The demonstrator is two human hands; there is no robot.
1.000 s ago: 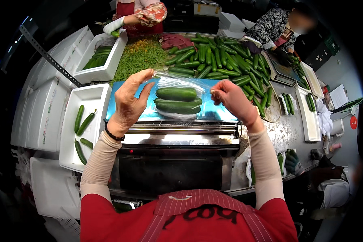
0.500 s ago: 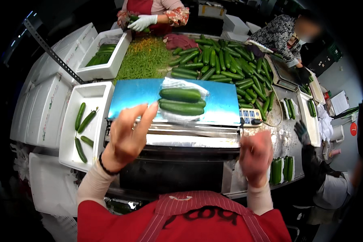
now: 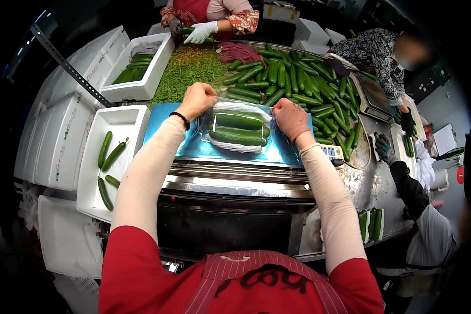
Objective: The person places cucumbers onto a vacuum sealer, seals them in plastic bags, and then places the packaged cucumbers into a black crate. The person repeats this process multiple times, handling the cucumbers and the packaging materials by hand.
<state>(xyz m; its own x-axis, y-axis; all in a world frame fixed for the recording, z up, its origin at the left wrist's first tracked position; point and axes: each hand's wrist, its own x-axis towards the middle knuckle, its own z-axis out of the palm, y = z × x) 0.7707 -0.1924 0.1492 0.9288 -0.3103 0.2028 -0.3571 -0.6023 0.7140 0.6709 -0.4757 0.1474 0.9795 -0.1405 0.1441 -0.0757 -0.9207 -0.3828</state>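
On a shiny blue plate (image 3: 160,116) in front of me lie two green cucumbers (image 3: 238,136), side by side on a white ribbed pad (image 3: 235,148). Clear plastic film (image 3: 278,152) is stretched over and around them. My left hand (image 3: 198,99) pinches the film's edge past the far left corner of the pack. At the far right corner, my right hand (image 3: 292,120) is closed on the film as well. Both arms reach forward over the metal front of the wrapping machine (image 3: 235,180).
Loose cucumbers (image 3: 298,78) heap behind the plate, beside a pile of green beans (image 3: 186,73). A white foam box (image 3: 141,123) with several cucumbers stands left. Packed cucumbers (image 3: 372,225) and a power strip (image 3: 332,152) are right. Co-workers' gloved hands (image 3: 201,32) work around the table.
Both hands have moved forward and now grip clear film, which has come over the cucumbers. At the right, a co-worker's gloved hand has reached farther over the table.
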